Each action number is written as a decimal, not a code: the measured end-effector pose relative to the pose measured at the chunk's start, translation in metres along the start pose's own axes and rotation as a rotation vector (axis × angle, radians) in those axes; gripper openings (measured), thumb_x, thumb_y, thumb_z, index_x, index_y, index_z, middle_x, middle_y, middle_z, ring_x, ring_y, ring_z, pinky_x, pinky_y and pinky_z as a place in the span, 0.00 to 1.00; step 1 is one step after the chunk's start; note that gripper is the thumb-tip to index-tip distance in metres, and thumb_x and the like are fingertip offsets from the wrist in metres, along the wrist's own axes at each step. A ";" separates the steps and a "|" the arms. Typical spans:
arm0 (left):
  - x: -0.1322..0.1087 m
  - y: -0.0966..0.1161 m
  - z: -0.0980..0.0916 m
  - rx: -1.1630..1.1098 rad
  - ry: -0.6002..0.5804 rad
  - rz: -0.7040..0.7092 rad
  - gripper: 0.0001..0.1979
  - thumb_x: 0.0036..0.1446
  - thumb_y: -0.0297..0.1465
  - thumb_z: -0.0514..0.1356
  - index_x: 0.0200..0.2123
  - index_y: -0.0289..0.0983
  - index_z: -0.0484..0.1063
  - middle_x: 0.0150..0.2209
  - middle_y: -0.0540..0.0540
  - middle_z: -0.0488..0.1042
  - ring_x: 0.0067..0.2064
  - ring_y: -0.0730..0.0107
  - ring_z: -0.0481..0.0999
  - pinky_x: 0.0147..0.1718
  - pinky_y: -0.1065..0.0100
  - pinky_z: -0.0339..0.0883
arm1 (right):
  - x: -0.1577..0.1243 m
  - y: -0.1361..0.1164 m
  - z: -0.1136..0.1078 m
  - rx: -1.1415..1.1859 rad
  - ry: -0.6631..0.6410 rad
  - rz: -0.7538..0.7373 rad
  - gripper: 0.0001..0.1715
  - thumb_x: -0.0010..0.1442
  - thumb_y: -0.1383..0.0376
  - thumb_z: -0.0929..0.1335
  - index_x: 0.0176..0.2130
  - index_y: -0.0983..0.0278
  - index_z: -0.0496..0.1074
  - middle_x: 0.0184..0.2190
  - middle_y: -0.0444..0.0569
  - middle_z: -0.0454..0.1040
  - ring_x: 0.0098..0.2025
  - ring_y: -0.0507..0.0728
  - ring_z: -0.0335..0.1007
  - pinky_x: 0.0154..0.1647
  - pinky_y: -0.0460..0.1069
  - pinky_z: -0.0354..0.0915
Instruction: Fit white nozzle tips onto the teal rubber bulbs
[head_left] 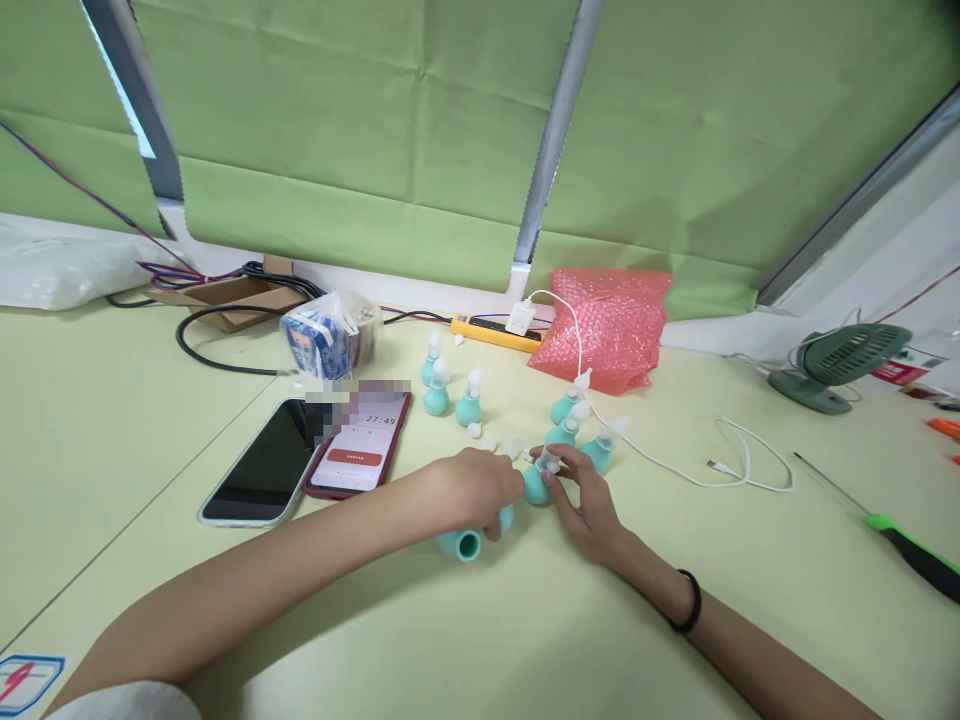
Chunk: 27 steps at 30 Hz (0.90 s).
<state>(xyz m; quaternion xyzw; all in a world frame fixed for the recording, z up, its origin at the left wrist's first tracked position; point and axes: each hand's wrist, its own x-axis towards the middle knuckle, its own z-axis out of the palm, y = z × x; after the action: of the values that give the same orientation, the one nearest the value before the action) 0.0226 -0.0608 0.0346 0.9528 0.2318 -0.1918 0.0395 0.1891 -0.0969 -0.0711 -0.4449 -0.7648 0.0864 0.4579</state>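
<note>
My right hand [589,500] pinches the clear collar of a turquoise bulb nasal aspirator [536,486], which stands on the table. Close beside it, my left hand [484,490] is closed with its fingers curled down; whatever they hold is hidden. Under the left hand, a turquoise bulb [466,546] lies with its round opening facing me, and part of another bulb [506,517] shows. Small white tips [489,441] lie just beyond the left hand. Several aspirators with clear collars and white tips stand behind, one group at left [436,400], another at right [598,455].
Two phones, one dark [259,465] and one lit [364,440], lie at left. Behind are a bagged blue pack [319,340], a yellow power strip [491,333] and red bubble wrap [607,330]. A white cable [675,480], a screwdriver [885,525] and a green fan [840,365] are right.
</note>
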 end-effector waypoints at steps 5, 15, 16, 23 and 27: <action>-0.001 -0.008 0.002 -0.005 0.019 0.013 0.16 0.49 0.35 0.58 0.41 0.32 0.66 0.34 0.38 0.72 0.32 0.55 0.73 0.22 0.68 0.63 | -0.002 -0.002 -0.001 0.017 0.022 -0.019 0.17 0.58 0.71 0.58 0.48 0.61 0.53 0.39 0.52 0.65 0.41 0.56 0.64 0.37 0.52 0.65; -0.014 -0.018 -0.008 0.025 0.075 0.041 0.12 0.47 0.30 0.58 0.38 0.34 0.67 0.35 0.41 0.71 0.33 0.60 0.72 0.24 0.69 0.62 | -0.011 -0.047 0.003 -0.091 -0.259 -0.460 0.18 0.51 0.71 0.59 0.43 0.59 0.54 0.22 0.44 0.61 0.23 0.54 0.58 0.21 0.48 0.56; -0.015 -0.023 -0.011 0.021 0.081 -0.004 0.12 0.47 0.28 0.56 0.38 0.34 0.67 0.35 0.41 0.70 0.34 0.60 0.72 0.24 0.69 0.61 | -0.011 -0.051 0.005 -0.139 -0.337 -0.459 0.17 0.51 0.71 0.60 0.42 0.60 0.55 0.22 0.44 0.62 0.23 0.54 0.58 0.21 0.48 0.56; -0.003 -0.059 -0.009 -0.040 -0.027 -0.172 0.14 0.44 0.27 0.56 0.39 0.35 0.66 0.35 0.43 0.71 0.29 0.64 0.72 0.20 0.72 0.59 | -0.010 -0.049 0.006 -0.175 -0.309 -0.352 0.21 0.51 0.68 0.62 0.46 0.63 0.53 0.24 0.44 0.64 0.25 0.53 0.60 0.23 0.47 0.57; -0.012 -0.050 -0.013 -0.017 0.024 -0.239 0.20 0.44 0.28 0.57 0.44 0.34 0.62 0.38 0.39 0.69 0.33 0.58 0.71 0.22 0.69 0.60 | -0.011 -0.045 0.006 -0.139 -0.279 -0.279 0.23 0.50 0.70 0.61 0.47 0.62 0.52 0.25 0.44 0.63 0.25 0.53 0.61 0.23 0.47 0.59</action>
<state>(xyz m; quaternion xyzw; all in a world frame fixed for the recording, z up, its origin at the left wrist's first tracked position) -0.0055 -0.0195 0.0514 0.9203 0.3459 -0.1818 0.0217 0.1597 -0.1305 -0.0570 -0.3488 -0.8792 0.0299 0.3232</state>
